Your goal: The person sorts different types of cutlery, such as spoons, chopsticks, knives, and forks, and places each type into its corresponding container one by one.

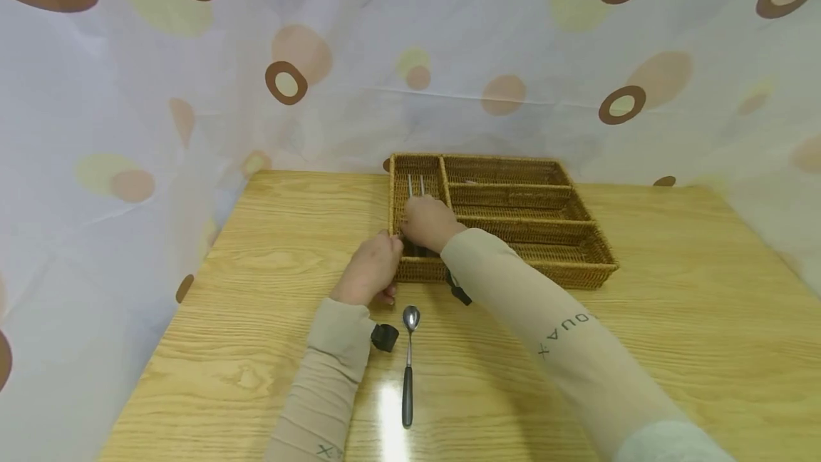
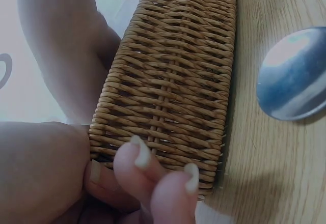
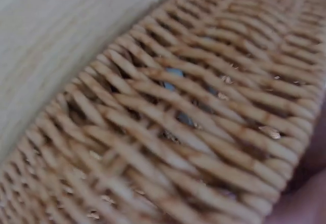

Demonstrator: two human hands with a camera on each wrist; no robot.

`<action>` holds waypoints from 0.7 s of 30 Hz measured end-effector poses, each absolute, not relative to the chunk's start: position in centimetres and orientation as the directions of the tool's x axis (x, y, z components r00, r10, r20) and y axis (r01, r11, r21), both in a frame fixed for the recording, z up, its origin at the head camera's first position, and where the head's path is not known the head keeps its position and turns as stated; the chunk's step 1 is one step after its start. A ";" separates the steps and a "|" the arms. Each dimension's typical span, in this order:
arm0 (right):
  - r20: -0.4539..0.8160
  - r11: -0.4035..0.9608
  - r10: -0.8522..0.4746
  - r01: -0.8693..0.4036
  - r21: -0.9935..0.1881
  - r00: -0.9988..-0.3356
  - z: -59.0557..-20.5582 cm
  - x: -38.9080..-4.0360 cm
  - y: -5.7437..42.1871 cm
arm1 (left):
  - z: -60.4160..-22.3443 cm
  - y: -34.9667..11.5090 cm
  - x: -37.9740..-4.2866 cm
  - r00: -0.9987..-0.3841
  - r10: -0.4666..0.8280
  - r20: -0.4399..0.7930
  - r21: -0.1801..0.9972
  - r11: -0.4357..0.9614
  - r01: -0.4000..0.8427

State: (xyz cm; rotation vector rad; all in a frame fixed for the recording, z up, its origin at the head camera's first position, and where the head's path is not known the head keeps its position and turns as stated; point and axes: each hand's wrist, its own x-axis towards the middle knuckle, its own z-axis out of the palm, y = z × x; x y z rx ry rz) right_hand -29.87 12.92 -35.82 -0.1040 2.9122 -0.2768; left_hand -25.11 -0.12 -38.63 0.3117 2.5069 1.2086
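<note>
A brown wicker cutlery tray (image 1: 513, 273) with several compartments stands at the back of the table. My left hand (image 1: 372, 266) grips its front left corner; in the left wrist view, curled fingers (image 2: 170, 183) lie against the woven wall. My right hand (image 1: 431, 223) reaches down into the long left compartment, over two slim utensils (image 1: 422, 184) with metal ends and dark handles. Its fingertips are hidden, so whether it pinches one is unclear. A spoon (image 1: 408, 369) with a black handle lies on the table in front of the tray, bowl toward it.
The wooden table (image 1: 693, 348) runs back to a white curtain (image 1: 474, 34) with brown and yellow circles, which also hangs at both sides. Something small and pale shows in the tray's back compartment. The right wrist view is filled by blurred wicker wall (image 3: 168, 117).
</note>
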 end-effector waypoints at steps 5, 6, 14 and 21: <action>-0.083 0.973 -0.164 -0.147 -0.175 -0.983 -35.3 -28.2 13.0 | -38.7 -0.3 -25.1 -0.913 0.338 -0.228 0.792 0.610 0.028; -0.052 0.970 -0.180 -0.168 -0.175 -0.982 -35.2 -27.8 13.0 | -38.7 -0.3 -25.0 -0.912 0.337 -0.232 0.794 0.607 0.022; 0.244 0.923 -0.303 -0.347 -0.165 -0.921 -35.2 -22.3 14.4 | -39.0 -0.4 -25.0 -0.916 0.332 -0.227 0.802 0.596 0.017; 0.358 0.873 -0.358 -0.445 -0.199 -0.862 -36.7 -15.7 16.0 | -38.6 -0.4 -24.7 -0.914 0.337 -0.224 0.803 0.596 0.023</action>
